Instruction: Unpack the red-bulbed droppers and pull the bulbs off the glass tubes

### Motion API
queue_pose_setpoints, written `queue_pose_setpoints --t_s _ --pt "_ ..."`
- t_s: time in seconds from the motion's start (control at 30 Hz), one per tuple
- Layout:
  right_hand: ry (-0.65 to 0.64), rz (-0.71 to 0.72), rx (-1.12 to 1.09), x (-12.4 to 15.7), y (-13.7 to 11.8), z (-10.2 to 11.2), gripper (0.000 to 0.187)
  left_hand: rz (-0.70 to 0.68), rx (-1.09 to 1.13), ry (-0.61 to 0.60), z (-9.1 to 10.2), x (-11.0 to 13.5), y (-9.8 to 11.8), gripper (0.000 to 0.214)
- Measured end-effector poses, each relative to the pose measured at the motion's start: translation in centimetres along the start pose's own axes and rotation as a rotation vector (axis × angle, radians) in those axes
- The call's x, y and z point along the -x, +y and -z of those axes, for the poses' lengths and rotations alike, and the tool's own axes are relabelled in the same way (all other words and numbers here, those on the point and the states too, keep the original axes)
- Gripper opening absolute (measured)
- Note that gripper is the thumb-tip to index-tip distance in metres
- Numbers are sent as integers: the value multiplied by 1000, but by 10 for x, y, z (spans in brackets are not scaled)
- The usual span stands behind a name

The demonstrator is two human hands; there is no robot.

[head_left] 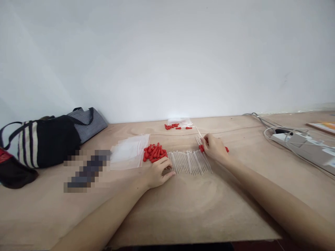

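A row of thin pale sticks (190, 162) lies side by side on the wooden table. My left hand (161, 172) rests at the row's left end, fingers bent and thumb apart from them. It appears to hold nothing. Just behind it is a heap of small red club-shaped pieces (156, 152). Beyond the row's right end, my right hand (214, 148) pinches a thin pale stick (198, 132) that points up and away. More pale sticks lie under its fingertips, and other red pieces (227, 149) are partly hidden by this hand.
Clear plastic bags (129, 151) lie left of the heap. Farther back is another bag (180, 122) with scattered red pieces (172, 126). A black striped bag (52, 139) and a blurred-out dark object (87, 170) are at left. Cables and a power strip (306, 144) occupy the right.
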State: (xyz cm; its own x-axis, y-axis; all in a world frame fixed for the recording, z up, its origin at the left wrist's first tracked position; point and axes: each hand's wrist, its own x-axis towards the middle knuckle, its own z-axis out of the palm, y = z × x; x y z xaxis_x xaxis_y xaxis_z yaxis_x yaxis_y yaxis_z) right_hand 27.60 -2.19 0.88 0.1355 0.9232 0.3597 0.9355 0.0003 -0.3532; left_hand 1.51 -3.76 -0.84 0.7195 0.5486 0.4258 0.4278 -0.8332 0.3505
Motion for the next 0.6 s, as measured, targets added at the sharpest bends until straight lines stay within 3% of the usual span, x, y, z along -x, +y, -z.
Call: queue_pose_setpoints --t_s 0.2,0.4,0.6 --pt "97 97 -194 33 20 -3 18 10 -13 25 4 -1 2 11" --pt "73 205 -293 35 8 -6 11 48 -100 106 -8 -5 11 31" --pt "38 267 -367 37 8 -8 9 72 -129 110 -6 -6 3 21"
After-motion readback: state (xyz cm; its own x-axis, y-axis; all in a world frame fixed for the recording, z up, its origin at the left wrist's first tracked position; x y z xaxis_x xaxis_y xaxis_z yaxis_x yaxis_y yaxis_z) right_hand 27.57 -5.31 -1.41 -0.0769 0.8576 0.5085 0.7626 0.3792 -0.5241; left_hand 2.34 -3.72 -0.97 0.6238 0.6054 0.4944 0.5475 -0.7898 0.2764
